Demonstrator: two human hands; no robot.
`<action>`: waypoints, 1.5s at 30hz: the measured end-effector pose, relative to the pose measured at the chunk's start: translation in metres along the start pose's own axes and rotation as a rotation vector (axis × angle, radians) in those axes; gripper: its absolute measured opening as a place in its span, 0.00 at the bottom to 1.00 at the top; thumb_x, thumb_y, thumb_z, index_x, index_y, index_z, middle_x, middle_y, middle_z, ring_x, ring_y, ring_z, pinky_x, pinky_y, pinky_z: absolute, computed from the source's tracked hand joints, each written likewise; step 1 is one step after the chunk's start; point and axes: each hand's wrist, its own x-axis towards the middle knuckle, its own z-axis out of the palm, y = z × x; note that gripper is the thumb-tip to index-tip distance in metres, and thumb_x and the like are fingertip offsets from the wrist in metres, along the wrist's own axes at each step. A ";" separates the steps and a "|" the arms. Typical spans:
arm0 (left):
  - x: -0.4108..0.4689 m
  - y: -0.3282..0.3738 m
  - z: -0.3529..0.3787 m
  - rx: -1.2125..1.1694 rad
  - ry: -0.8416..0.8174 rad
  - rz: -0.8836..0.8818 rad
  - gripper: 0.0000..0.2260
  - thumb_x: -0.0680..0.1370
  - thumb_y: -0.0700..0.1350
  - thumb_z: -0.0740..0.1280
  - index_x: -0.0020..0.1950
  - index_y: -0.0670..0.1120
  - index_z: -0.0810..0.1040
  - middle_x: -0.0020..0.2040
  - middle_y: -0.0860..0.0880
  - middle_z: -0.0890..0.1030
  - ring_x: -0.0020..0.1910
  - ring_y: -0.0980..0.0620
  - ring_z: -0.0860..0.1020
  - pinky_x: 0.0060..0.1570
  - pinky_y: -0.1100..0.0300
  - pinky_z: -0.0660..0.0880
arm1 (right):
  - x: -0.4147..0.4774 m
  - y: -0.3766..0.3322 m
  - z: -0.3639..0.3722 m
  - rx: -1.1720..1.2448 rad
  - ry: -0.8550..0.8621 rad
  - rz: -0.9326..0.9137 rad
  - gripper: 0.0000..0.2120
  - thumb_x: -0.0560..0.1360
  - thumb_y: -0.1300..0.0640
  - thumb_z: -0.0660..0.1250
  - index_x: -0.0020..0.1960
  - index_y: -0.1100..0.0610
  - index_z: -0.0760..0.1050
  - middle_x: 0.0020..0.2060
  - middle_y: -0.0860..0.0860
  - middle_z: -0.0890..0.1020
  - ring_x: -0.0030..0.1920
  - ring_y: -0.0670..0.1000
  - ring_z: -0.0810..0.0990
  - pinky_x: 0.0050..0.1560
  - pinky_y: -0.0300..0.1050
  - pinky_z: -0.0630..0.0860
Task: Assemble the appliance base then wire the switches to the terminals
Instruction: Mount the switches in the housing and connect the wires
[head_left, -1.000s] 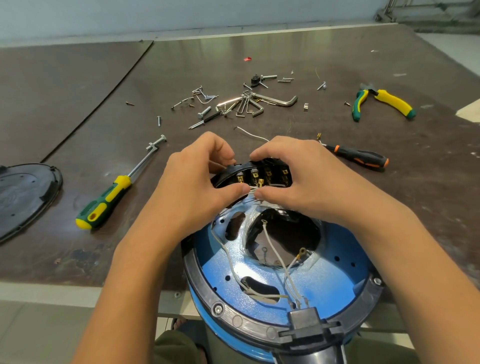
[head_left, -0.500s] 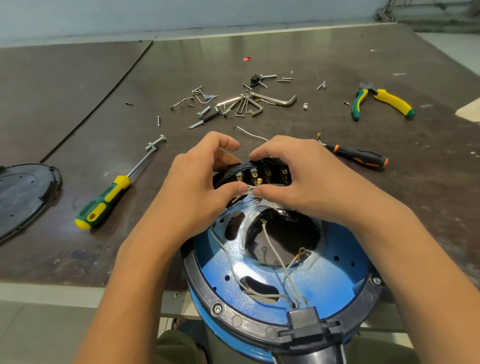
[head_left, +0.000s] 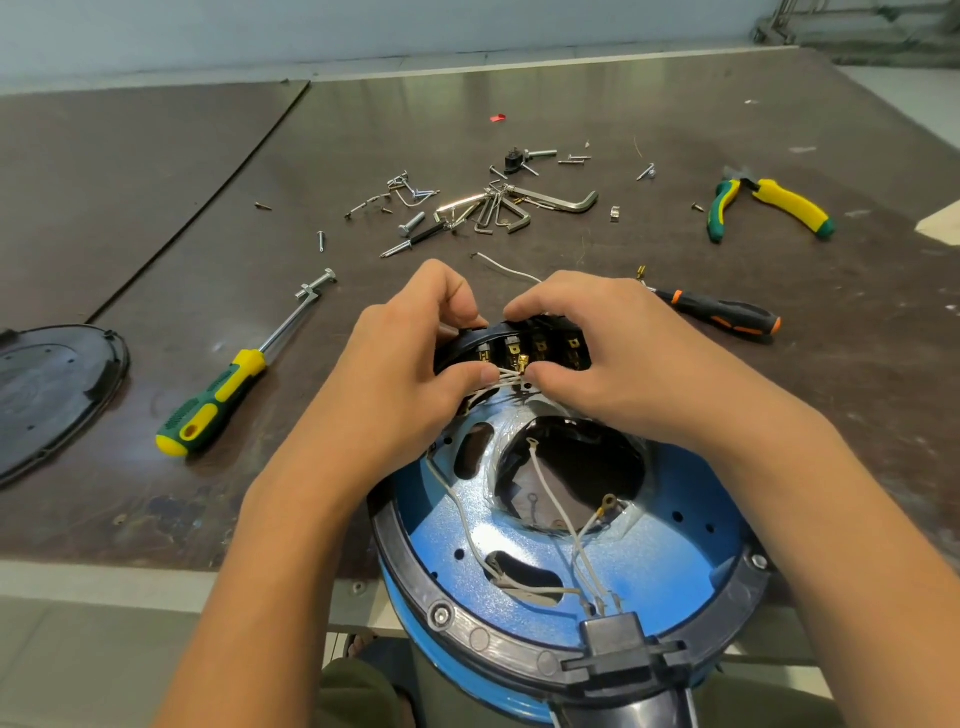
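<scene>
A blue round appliance base (head_left: 670, 551) with a black rim lies upside down at the table's near edge. At its far side stands a black switch block (head_left: 540, 345) with several brass terminals. My left hand (head_left: 400, 384) grips the block's left end, thumb under it on the white wires (head_left: 498, 382). My right hand (head_left: 613, 364) grips the block's top and right end, its thumb pressing a brass connector by a terminal. More white wires with ring lugs (head_left: 550, 493) run loose across the base to a black plug socket (head_left: 618, 644).
A green-yellow screwdriver (head_left: 223, 400) lies to the left, an orange-black one (head_left: 722, 314) to the right. Allen keys and several screws (head_left: 498, 208) are scattered behind. Green-yellow pliers (head_left: 769, 208) lie far right. A black cover plate (head_left: 47, 389) sits at the left edge.
My left fingers curled back down onto the block's top after lifting slightly. My right thumb shifted a little toward the connector. The base has not moved.
</scene>
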 end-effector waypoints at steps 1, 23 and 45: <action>0.000 0.000 0.000 -0.002 -0.003 0.001 0.17 0.72 0.41 0.76 0.51 0.50 0.69 0.49 0.59 0.81 0.50 0.67 0.78 0.46 0.68 0.75 | 0.000 0.000 0.000 -0.001 0.002 0.001 0.22 0.74 0.53 0.71 0.67 0.46 0.75 0.60 0.44 0.78 0.62 0.48 0.76 0.63 0.53 0.74; 0.002 0.002 0.002 0.088 -0.025 -0.061 0.19 0.72 0.47 0.76 0.56 0.55 0.70 0.49 0.59 0.78 0.48 0.66 0.77 0.42 0.75 0.73 | 0.000 -0.003 -0.001 -0.016 0.021 -0.004 0.19 0.75 0.55 0.71 0.65 0.47 0.76 0.59 0.45 0.79 0.60 0.47 0.76 0.62 0.48 0.73; 0.002 0.016 0.002 0.193 -0.075 -0.039 0.06 0.74 0.53 0.73 0.40 0.60 0.78 0.52 0.55 0.77 0.52 0.53 0.76 0.53 0.48 0.75 | 0.000 -0.004 -0.002 -0.046 0.031 0.012 0.21 0.74 0.52 0.74 0.66 0.50 0.76 0.58 0.47 0.80 0.60 0.48 0.77 0.62 0.45 0.73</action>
